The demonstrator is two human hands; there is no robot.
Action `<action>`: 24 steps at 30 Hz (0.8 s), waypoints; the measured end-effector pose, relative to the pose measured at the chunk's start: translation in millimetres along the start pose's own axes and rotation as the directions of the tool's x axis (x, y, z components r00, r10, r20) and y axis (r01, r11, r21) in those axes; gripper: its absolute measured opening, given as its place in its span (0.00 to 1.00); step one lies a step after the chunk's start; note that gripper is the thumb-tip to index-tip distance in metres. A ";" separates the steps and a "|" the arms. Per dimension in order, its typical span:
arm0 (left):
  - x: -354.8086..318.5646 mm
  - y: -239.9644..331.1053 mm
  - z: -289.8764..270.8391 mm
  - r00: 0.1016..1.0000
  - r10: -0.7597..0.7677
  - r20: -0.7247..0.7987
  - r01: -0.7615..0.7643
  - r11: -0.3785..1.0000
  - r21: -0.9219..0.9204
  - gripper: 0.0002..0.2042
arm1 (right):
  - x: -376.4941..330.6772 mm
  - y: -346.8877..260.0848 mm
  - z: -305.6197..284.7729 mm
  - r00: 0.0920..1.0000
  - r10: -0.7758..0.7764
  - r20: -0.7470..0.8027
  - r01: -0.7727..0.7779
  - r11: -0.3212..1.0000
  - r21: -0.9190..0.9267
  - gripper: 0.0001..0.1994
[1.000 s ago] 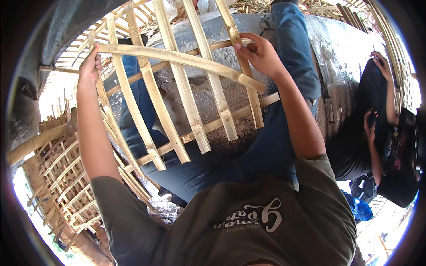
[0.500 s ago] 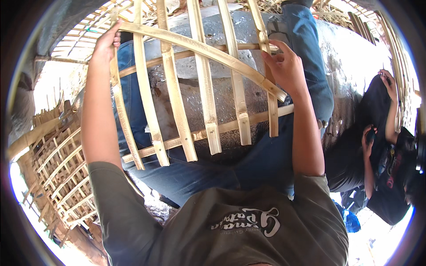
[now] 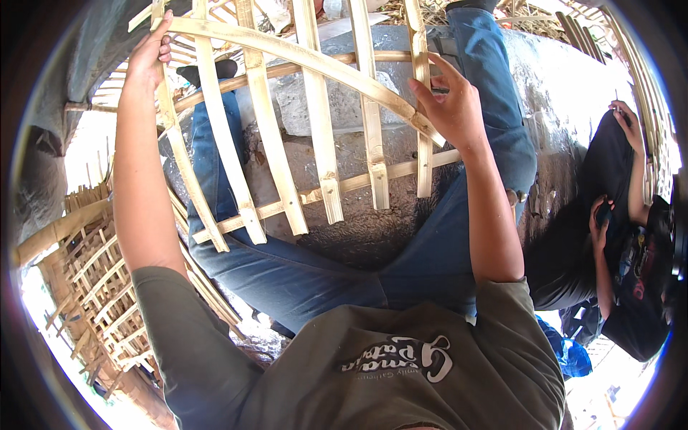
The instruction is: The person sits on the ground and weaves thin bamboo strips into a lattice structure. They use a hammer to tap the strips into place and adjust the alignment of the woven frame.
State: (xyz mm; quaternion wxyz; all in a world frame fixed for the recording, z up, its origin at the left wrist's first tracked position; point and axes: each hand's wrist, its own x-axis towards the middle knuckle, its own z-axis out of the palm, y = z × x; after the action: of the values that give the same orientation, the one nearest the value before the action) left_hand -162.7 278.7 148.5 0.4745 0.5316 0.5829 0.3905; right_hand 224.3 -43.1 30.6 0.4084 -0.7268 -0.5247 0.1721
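A lattice panel of pale bamboo slats (image 3: 322, 143) leans over my lap, several long slats crossing thinner cross-strips. My left hand (image 3: 149, 56) is closed at its upper left corner, gripping the outer slat together with one end of a diagonal bamboo strip (image 3: 315, 63). That strip runs down across the front of the slats to the right. Its lower right end lies beside my right hand (image 3: 453, 104). The right thumb and index finger are spread apart against the rightmost slat (image 3: 418, 46), with a gap between them. The other right fingers are curled and partly hidden.
A grey stone-like block (image 3: 322, 107) lies beneath the panel, between my jeans-clad legs (image 3: 494, 72). Woven bamboo lattice (image 3: 107, 287) stands at the left. On the right sits another person in dark clothes (image 3: 573, 236), holding a dark object. A blue plastic bag (image 3: 566, 351) lies near them.
The bamboo panel has shifted up and to the left, and its lower ends are higher. My left hand has moved up and left with it; my right hand has moved slightly left.
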 end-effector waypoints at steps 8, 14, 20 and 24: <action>22.5 2.1 -9.9 0.999 0.013 -0.043 -0.020 0.987 -0.160 0.21 | 49.8 -14.3 -39.4 0.996 -0.073 -0.058 0.067 0.994 -0.090 0.32; -39.2 6.5 36.6 0.986 -0.099 -0.132 0.031 0.896 -0.443 0.20 | 135.0 -35.2 -72.3 0.982 -0.168 -0.081 0.163 0.985 -0.062 0.25; -92.2 -64.9 53.9 0.931 -0.349 -0.104 0.176 0.681 -0.711 0.18 | 202.1 -46.9 -68.2 0.982 -0.095 0.165 0.156 0.900 -0.408 0.20; -132.8 -94.7 82.5 0.853 -0.515 -0.086 0.258 0.560 -0.787 0.21 | 246.8 -9.5 -41.1 0.935 -0.336 0.114 0.349 0.812 -0.469 0.19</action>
State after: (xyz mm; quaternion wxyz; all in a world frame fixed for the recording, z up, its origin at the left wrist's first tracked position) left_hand -108.5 130.8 55.8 0.6284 0.0759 0.5374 0.5573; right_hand 342.6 164.0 106.9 0.2322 -0.6966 -0.6782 -0.0308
